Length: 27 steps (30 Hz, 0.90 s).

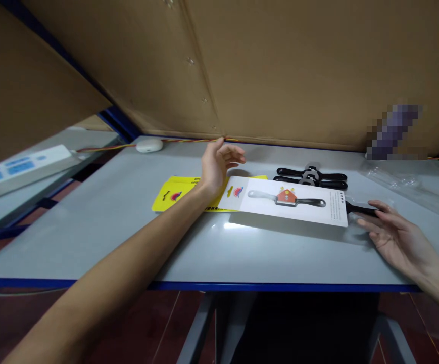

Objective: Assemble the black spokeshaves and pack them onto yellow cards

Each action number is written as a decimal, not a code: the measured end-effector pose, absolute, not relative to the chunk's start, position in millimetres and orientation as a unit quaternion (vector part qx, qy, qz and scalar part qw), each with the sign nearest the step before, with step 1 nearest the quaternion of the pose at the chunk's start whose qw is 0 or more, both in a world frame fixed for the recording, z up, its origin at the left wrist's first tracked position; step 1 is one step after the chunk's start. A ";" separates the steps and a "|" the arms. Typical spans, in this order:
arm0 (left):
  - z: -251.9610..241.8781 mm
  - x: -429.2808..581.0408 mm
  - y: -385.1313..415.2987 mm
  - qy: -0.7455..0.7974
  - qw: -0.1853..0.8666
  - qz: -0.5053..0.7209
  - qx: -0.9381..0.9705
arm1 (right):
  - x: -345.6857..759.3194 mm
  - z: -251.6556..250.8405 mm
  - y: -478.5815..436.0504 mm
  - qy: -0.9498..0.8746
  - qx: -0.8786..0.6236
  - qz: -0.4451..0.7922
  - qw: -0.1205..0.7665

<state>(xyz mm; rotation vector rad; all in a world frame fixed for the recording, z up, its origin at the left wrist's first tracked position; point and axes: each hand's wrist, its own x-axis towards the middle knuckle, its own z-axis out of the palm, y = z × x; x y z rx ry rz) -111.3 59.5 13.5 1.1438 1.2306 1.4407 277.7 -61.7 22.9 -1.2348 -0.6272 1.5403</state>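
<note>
My left hand hovers over a stack of yellow printed cards, its fingers loosely curved with nothing in them. By its wrist is the left end of a white backing card, printed with a picture of a spokeshave. The card seems raised off the table, with a shadow below it. A black handle, apparently a spokeshave's, sticks out past the card's right end. My right hand has its fingers and thumb around that handle's tip; clear plastic shows beside them. Behind the card lie black spokeshaves.
Clear plastic blister shells lie at the table's right. A white cable switch sits at the back left, its wire running along the cardboard wall. Further left is a power strip. The table's front edge is blue.
</note>
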 end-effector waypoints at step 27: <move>23.0 -61.0 16.4 0.377 0.565 0.537 0.500 | 230.9 8.0 -51.3 -0.363 -0.441 0.667 0.479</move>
